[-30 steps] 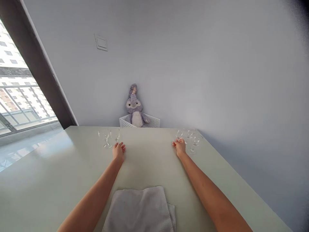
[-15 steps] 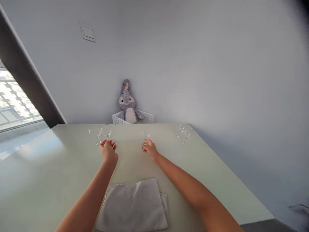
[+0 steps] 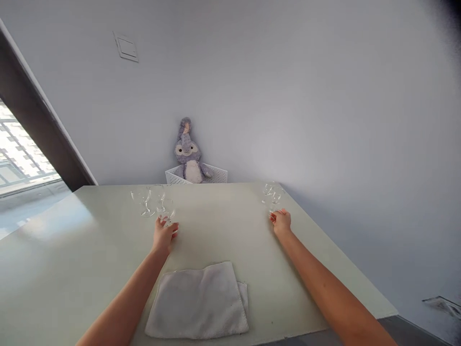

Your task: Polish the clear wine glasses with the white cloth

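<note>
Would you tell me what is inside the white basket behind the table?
A purple plush toy sits in the white basket. The table hides the basket's lower part, so anything further down cannot be seen.

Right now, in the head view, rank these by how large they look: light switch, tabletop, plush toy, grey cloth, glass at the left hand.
1. Tabletop
2. Grey cloth
3. Plush toy
Unranked: light switch and glass at the left hand; too alike to separate.

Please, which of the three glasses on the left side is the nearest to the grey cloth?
The glass right at the left hand is nearest the grey cloth; the other two stand farther back.
</note>
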Tool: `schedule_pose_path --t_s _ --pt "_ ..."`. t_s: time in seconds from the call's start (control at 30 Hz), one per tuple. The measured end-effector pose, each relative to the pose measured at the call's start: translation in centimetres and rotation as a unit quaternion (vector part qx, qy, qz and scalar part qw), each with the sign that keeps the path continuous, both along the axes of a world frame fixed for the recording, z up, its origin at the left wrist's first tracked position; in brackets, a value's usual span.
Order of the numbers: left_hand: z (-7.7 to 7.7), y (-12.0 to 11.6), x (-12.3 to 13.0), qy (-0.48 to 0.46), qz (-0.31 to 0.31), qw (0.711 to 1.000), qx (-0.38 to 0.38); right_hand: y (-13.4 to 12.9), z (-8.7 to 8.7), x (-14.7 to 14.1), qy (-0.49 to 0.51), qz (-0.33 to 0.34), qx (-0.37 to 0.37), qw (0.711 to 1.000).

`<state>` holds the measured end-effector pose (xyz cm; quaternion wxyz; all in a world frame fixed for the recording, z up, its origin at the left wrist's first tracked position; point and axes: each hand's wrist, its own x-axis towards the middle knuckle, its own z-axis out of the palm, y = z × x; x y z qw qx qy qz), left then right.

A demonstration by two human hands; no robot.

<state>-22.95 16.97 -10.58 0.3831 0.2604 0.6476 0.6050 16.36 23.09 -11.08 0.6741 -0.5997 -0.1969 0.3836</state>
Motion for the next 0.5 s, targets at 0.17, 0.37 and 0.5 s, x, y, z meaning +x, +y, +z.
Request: schedule_pose_path --t_s 0.17,0.37,0.5 --pt "0.3 1.6 -0.3 -0.002 0.032 0.999 -0.014 1.7 0.6 1.0 0.014 0.099 -0.002 0.995" --pt "-0.3 1.8 -3.8 -0.016 0.085 0.996 0.003 1.0 -0.1 -4.5 -0.006 0.185 0.004 0.983" --pt "-0.5 1.8 -6.2 -0.036 0.118 0.991 0.047 -0.6 -0.2 -10.8 -0.01 0.286 0.014 0.958"
